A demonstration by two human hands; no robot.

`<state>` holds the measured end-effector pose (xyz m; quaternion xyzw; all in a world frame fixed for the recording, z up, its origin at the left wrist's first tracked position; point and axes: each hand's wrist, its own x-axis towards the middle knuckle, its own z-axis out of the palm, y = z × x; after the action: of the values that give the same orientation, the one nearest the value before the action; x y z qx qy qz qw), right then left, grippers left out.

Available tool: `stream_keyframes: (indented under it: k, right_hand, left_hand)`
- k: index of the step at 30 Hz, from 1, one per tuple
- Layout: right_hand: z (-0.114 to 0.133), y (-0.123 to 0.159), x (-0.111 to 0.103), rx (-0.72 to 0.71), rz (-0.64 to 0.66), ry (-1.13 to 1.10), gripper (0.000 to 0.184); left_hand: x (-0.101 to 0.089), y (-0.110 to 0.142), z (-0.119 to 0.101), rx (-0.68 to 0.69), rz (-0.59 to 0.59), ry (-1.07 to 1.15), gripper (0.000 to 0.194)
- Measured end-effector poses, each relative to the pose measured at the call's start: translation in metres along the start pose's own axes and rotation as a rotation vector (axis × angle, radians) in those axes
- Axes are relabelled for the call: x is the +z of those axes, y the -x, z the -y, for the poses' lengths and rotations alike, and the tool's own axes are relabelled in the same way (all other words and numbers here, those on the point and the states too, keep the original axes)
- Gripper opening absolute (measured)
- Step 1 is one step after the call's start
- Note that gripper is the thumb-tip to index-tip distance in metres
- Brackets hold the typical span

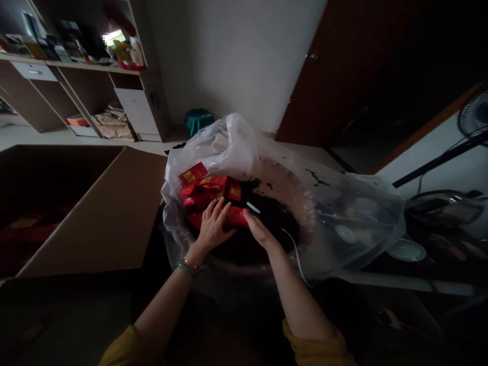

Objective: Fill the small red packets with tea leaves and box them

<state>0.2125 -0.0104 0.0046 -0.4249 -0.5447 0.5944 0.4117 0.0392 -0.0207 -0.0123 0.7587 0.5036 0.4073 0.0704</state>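
Observation:
My left hand (214, 223) lies palm down with its fingers spread over several red packets with gold labels. Against the right end of one red packet (237, 217) rest the fingertips of my right hand (260, 231), its fingers stretched out. More red packets (208, 184) are heaped behind and left of my left hand. Beneath and to the right is a mass of dark, loose, leaf-like shreds (276, 218), in a wide round container lined with clear plastic (238, 140). A small white strip (253, 207) lies on the dark shreds beside my right hand.
An open cardboard box (102, 218) with red packets inside stands on the left. A white cable (295, 246) curves over the container's right rim. Clear plastic sheeting (354, 218) extends right, near a glass lid (444, 206) and a fan (475, 117). Shelves stand behind.

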Motion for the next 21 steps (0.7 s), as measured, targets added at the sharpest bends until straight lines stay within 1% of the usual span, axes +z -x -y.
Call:
stream_keyframes:
  k: [1, 2, 4, 7, 10, 11, 12, 13, 15, 16, 17, 18, 19, 20, 21]
  right_hand:
    - [0.004, -0.004, 0.002, -0.003, 0.016, 0.029, 0.062]
    - [0.008, -0.007, 0.005, -0.005, 0.028, 0.058, 0.063]
    - [0.015, -0.014, 0.011, -0.010, 0.042, 0.106, 0.065]
    - [0.023, -0.021, 0.019, 0.001, 0.093, 0.152, 0.067]
    - [0.027, -0.022, 0.019, 0.019, 0.149, 0.202, 0.070]
    - [0.028, -0.021, 0.016, 0.005, 0.137, 0.212, 0.070]
    - [0.029, -0.018, 0.013, -0.026, 0.093, 0.217, 0.070]
    - [0.029, -0.015, 0.010, -0.072, 0.018, 0.225, 0.068]
    - [0.026, -0.005, 0.004, -0.166, -0.128, 0.304, 0.056]
    - [0.023, 0.001, 0.003, -0.195, -0.146, 0.394, 0.046]
    - [0.019, 0.007, 0.003, -0.208, -0.108, 0.520, 0.035]
    - [0.014, 0.012, 0.005, -0.207, -0.013, 0.671, 0.025]
    - [0.008, 0.017, 0.009, -0.194, 0.123, 0.825, 0.019]
    - [0.002, 0.019, 0.014, -0.188, 0.250, 0.963, 0.017]
    - [-0.004, 0.020, 0.020, -0.185, 0.346, 1.071, 0.019]
  left_hand:
    - [0.000, -0.001, 0.001, 0.048, 0.038, -0.091, 0.075]
    - [0.000, -0.002, 0.002, 0.068, 0.058, -0.155, 0.071]
    - [0.003, -0.003, 0.005, 0.067, 0.049, -0.213, 0.063]
    - [0.010, -0.005, 0.011, 0.070, 0.046, -0.194, 0.055]
    - [0.016, -0.006, 0.016, 0.038, 0.032, -0.141, 0.051]
    - [0.016, -0.006, 0.017, 0.011, 0.009, -0.123, 0.049]
    - [0.017, -0.007, 0.018, -0.027, -0.026, -0.107, 0.047]
    - [0.017, -0.008, 0.019, -0.071, -0.070, -0.093, 0.045]
    - [0.016, -0.009, 0.021, -0.171, -0.177, -0.061, 0.040]
    - [0.015, -0.010, 0.022, -0.214, -0.229, -0.042, 0.039]
    - [0.014, -0.011, 0.023, -0.245, -0.275, -0.019, 0.039]
    - [0.013, -0.012, 0.023, -0.264, -0.312, 0.004, 0.040]
    - [0.012, -0.012, 0.023, -0.270, -0.342, 0.023, 0.041]
    - [0.011, -0.013, 0.023, -0.268, -0.365, 0.036, 0.041]
    - [0.010, -0.012, 0.023, -0.261, -0.386, 0.041, 0.042]
